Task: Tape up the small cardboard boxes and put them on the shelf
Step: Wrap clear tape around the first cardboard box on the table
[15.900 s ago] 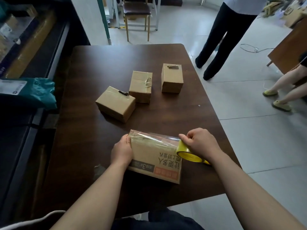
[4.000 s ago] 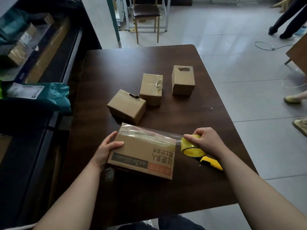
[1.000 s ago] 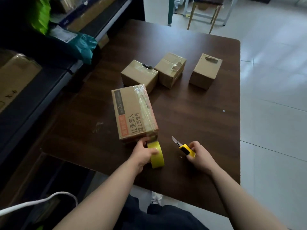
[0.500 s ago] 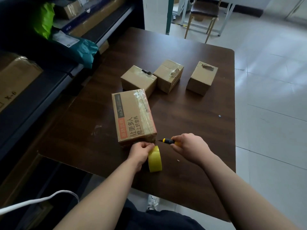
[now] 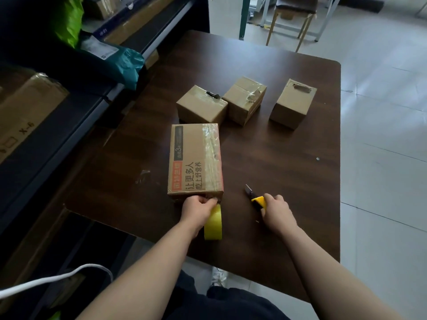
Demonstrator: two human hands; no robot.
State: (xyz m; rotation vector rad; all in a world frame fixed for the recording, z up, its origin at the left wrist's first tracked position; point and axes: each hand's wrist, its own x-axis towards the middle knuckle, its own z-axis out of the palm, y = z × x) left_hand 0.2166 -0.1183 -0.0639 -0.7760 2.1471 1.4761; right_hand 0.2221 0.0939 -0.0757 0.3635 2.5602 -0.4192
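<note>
My left hand (image 5: pixel 198 210) is curled round the yellow tape roll (image 5: pixel 213 226), which stands on its edge on the counter (image 5: pixel 288 158) right at the near end of the printed box (image 5: pixel 194 160). My fingertips press against that near face of the box. I cannot tell whether a strip runs from the roll to the cardboard, as my hand hides that spot.

My right hand (image 5: pixel 277 212) grips the yellow utility knife (image 5: pixel 257 200), with its blade out and pointing away from me and a little to the left. The blade is near the box's near right corner but apart from it, and the knife sits low over the counter.

The printed box lies flat, long side running away from me, with shiny clear tape along the right part of its top and down over its far edge. Beyond it stand three small cardboard boxes. The left one (image 5: pixel 201 105) sits just behind the printed box, the middle one (image 5: pixel 245 99) is just beside it, and the right one (image 5: pixel 292 103) stands apart. All three show tape on top.

The shelf (image 5: pixel 69 116) runs along the counter's left side, holding a teal parcel (image 5: pixel 122 63), a bright green bag (image 5: pixel 68 21) and a large carton (image 5: pixel 25 112). A chair (image 5: pixel 293 10) stands on the tiled floor past the counter's far end
</note>
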